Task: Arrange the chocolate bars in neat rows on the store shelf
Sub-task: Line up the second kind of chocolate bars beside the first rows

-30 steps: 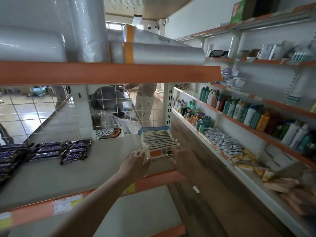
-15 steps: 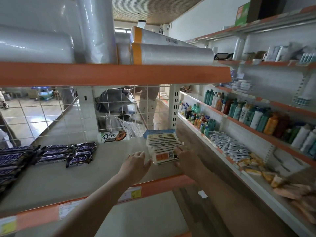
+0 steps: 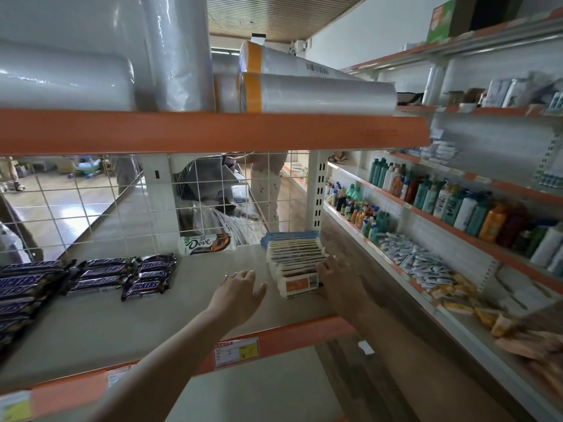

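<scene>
A row of white-wrapped chocolate bars stands on edge at the right end of the grey shelf, running back toward the wire grid. My right hand touches the row's right side near its front bar, fingers spread. A small gap separates the row from my left hand, which hovers open just left of it and holds nothing. One Dove bar leans against the grid behind. Dark Snickers bars lie in rows on the shelf's left part.
An orange-edged shelf overhead carries large plastic-wrapped rolls. The white wire grid closes the shelf's back. To the right, a side rack holds bottles, tubes and packets. Price labels hang on the front rail.
My left hand has come off the row's left side and opened a gap. The right hand stays against the row's right side. The view has shifted slightly closer.
</scene>
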The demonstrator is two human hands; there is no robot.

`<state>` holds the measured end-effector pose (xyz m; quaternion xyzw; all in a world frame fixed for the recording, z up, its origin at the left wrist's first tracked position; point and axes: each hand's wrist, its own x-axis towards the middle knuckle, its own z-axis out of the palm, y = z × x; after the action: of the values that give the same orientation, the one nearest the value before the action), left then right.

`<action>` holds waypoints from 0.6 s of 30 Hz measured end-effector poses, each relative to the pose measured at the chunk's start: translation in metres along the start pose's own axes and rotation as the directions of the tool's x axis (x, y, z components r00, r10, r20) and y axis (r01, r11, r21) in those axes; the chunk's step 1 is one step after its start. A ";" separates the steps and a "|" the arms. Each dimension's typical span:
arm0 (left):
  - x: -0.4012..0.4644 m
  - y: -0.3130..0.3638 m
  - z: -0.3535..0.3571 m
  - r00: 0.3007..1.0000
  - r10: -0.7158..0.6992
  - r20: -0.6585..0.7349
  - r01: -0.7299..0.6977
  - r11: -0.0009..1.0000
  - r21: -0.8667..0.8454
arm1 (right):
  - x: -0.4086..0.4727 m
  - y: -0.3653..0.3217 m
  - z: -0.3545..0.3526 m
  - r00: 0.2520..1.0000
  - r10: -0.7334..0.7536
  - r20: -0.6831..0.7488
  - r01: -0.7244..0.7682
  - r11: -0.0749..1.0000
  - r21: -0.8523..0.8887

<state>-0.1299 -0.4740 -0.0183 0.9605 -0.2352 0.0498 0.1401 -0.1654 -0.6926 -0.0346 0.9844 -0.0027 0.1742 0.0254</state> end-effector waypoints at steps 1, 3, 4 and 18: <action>0.000 -0.001 0.001 1.000 0.000 0.001 0.000 1.000 -0.003 | 0.000 0.001 -0.001 1.000 -0.002 -0.004 0.002 1.000 -0.010; -0.001 -0.003 0.002 1.000 0.003 0.003 -0.003 1.000 -0.009 | -0.001 0.004 -0.002 1.000 -0.009 -0.019 0.009 1.000 -0.018; -0.001 -0.004 0.003 1.000 0.003 0.004 -0.003 1.000 -0.010 | -0.002 0.006 -0.002 1.000 -0.016 -0.009 0.016 1.000 -0.023; 0.000 -0.022 0.001 0.988 -0.153 0.030 0.137 0.759 -0.637 | 0.013 -0.018 -0.041 0.985 -0.107 0.138 0.031 0.885 0.464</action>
<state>-0.1196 -0.4559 -0.0244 0.8708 -0.1615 -0.0323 0.4632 -0.1669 -0.6728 0.0079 0.9725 0.0717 0.0893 -0.2026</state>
